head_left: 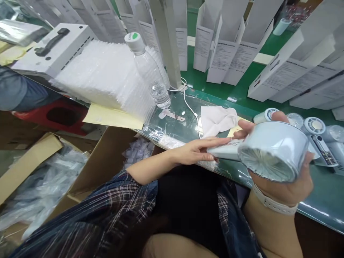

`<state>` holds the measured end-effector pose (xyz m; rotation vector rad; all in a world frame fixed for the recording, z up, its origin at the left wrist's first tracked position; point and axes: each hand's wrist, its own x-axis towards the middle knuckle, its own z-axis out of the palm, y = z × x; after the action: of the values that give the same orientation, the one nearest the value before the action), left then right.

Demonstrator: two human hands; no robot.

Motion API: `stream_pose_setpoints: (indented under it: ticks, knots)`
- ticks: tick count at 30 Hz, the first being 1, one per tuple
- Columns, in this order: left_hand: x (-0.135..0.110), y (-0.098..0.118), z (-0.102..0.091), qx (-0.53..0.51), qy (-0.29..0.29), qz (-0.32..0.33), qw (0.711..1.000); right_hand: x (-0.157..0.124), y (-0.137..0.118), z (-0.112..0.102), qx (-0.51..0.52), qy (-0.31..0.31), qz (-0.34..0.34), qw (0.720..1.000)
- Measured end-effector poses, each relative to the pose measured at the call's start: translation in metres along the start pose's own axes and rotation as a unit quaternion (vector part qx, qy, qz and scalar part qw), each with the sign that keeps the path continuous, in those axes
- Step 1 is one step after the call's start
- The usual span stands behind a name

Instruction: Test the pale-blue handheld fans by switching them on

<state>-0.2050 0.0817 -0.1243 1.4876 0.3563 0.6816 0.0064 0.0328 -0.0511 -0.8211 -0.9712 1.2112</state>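
A glossy light-blue handheld fan (279, 143) is tilted in front of me over the table's near edge. Its round head shows a radial pattern, with crinkled clear film over it. My right hand (298, 182) cradles the head from below and behind, fingers wrapped around it. On the handle, which has reddish lettering, my left hand (197, 150) closes with the thumb below and fingers above. Past the handle lies a crumpled white cloth (217, 120). More light-blue fans (314, 125) lie on the table to the right, some in clear wrap.
Several upright white boxes (221, 62) with open flaps line the back. A water bottle (152, 75) stands beside a stack of bubble-wrap bags (104, 75). A white cable (188, 105) runs by a metal post (168, 43). Lower left, a carton (88, 168) holds clear plastic bags.
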Motion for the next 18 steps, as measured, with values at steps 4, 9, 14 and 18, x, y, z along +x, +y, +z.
stream_pose_setpoints:
  ticks: [4,9,14,18]
  knots:
    - [0.003,0.001,-0.007,0.180,0.135,0.149,0.963,0.004,0.011,-0.004,-0.016,0.003,-0.041,0.999]
    - [-0.001,0.011,-0.005,0.273,0.192,0.171,0.927,0.012,0.019,-0.011,0.007,0.008,-0.011,1.000]
    - [-0.008,0.013,-0.001,0.239,0.215,0.190,0.928,0.018,0.024,-0.018,0.026,-0.019,0.037,0.999]
    - [-0.010,0.009,0.001,0.213,0.209,0.165,0.940,0.021,0.028,-0.021,0.022,-0.032,0.033,0.999]
